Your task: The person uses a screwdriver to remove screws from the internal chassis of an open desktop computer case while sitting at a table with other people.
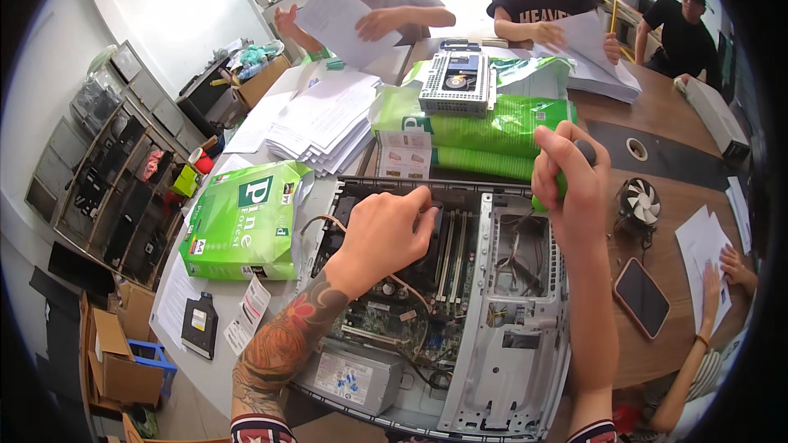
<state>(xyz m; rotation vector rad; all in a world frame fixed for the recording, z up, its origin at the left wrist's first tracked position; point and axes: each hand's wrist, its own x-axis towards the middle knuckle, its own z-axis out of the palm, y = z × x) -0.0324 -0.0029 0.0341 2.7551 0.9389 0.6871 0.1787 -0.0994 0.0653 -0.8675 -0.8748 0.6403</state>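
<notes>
An opened desktop computer case (513, 361) lies in front of me, its circuit board (410, 312), memory slots, power supply (349, 377) and metal drive bracket (492, 279) exposed. My left hand (386, 234) reaches over the board with its fingers curled together, near a dark part beside the memory slots. What those fingertips hold, if anything, is hidden. Above the case's far right corner, my right hand (570, 168) is wrapped round a screwdriver (562, 189) with a green and black handle. Its tip points down to the left and is hard to see.
Green paper packs (246, 221) and loose paper stacks (324, 127) surround the case. A metal drive cage (455, 82) sits on one pack. At right are a cooling fan (640, 203) and a phone (642, 299). An optical drive (198, 324) lies left. Several people handle papers nearby.
</notes>
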